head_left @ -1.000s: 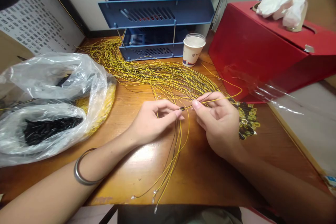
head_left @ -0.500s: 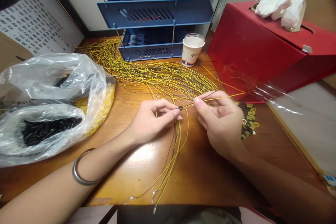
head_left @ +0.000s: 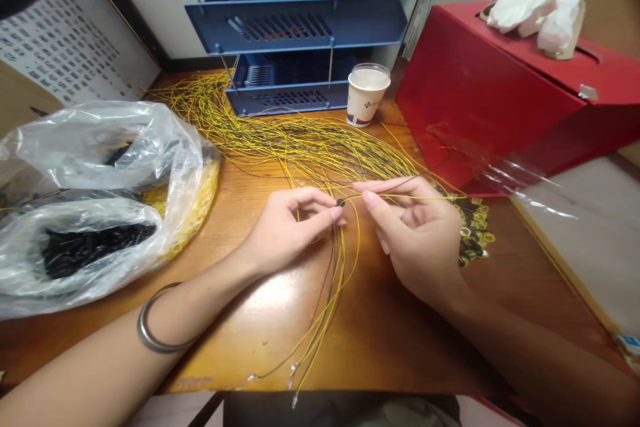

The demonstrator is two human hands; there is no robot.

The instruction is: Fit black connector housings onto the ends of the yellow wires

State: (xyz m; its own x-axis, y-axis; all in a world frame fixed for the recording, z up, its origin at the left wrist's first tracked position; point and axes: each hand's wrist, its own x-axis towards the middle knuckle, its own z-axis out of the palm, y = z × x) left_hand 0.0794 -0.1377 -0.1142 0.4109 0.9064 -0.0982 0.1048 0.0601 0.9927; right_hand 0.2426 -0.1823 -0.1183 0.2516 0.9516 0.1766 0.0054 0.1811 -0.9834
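Note:
My left hand (head_left: 287, 230) pinches a tiny black ring (head_left: 341, 203) between thumb and forefinger above the wooden table (head_left: 260, 320). Facing it, my right hand (head_left: 413, 230) pinches a thin yellow wire (head_left: 415, 197) whose tip points at the ring. A big tangle of yellow wires (head_left: 300, 140) spreads behind both hands, and a few strands hang down toward the table's front edge. A small heap of yellow and black rings (head_left: 473, 230) lies just right of my right hand.
A clear plastic bag (head_left: 95, 193) with black and yellow bits fills the left side. A blue tray rack (head_left: 295, 27) and a paper cup (head_left: 367, 95) stand at the back. A red box (head_left: 500, 93) with crumpled tissue on top blocks the right.
My right hand has slid a little left toward the ring, and the yellow wire it holds now lies lower and flatter. The left hand has barely moved.

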